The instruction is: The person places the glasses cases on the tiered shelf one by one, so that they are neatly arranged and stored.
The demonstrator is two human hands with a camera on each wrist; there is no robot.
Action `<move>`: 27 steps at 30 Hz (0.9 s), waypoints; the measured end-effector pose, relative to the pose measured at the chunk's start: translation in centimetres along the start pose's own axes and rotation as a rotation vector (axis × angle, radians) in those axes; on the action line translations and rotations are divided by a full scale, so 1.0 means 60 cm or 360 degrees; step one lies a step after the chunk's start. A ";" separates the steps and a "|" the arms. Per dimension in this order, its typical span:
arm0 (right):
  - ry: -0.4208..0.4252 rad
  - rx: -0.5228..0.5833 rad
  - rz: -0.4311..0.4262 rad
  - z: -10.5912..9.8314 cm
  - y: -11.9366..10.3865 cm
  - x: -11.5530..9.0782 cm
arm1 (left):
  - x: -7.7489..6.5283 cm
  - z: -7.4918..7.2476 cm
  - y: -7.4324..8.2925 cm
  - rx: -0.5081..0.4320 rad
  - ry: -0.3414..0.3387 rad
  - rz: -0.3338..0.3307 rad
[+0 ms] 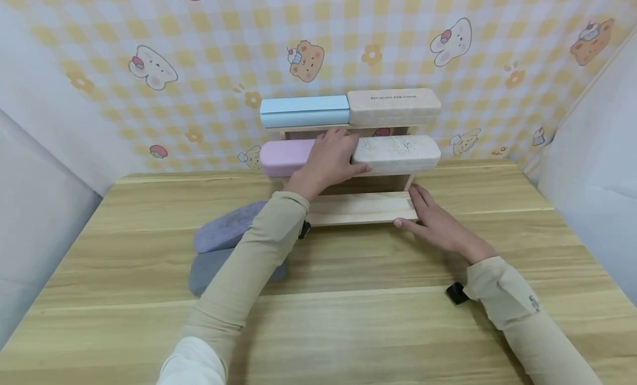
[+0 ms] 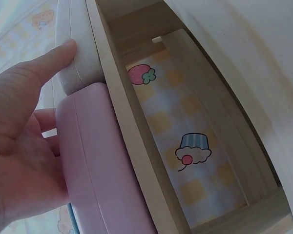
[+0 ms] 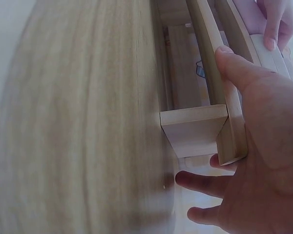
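A tiered wooden rack (image 1: 363, 209) stands by the back wall. On its middle tier a pink glasses case (image 1: 285, 155) and a white speckled glasses case (image 1: 398, 151) lie end to end. My left hand (image 1: 332, 159) reaches over where they meet. In the left wrist view its thumb presses the white case (image 2: 80, 53), while the fingers are behind the pink case (image 2: 95, 146). At the right end of the bottom tier, my right hand (image 1: 437, 222) grips the rack, thumb along the front edge and the other fingers around the end.
On the top tier lie a light blue case (image 1: 304, 112) and a beige case (image 1: 395, 106) with printed lettering. Left of the rack, a purple-grey case (image 1: 226, 229) and a grey case (image 1: 211, 270) rest on the wooden table (image 1: 358, 335), partly behind the left forearm. A checked cloth (image 1: 209, 69) covers the wall.
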State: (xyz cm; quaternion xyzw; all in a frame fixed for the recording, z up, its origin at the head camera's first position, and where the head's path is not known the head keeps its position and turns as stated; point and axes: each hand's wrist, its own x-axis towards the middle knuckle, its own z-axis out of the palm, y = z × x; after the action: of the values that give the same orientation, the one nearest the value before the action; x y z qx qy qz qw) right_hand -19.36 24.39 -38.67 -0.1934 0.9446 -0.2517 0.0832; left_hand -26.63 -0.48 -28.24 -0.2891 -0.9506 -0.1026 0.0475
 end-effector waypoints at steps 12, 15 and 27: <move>-0.0013 0.0004 0.0009 -0.001 -0.001 0.000 | 0.000 -0.003 0.001 0.0025 -0.0014 0.0003; -0.0025 0.0008 0.0026 -0.002 -0.001 -0.003 | 0.000 -0.002 0.003 0.0047 -0.0014 0.0020; -0.0064 0.0024 0.0062 -0.001 -0.002 -0.004 | -0.073 -0.048 0.037 0.0257 0.0195 0.0364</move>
State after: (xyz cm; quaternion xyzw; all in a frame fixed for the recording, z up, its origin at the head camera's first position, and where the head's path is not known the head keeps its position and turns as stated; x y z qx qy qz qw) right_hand -19.11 24.41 -38.53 -0.1794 0.9445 -0.2531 0.1084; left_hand -21.71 -1.69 -25.70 -0.3841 -0.9119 -0.0373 0.1399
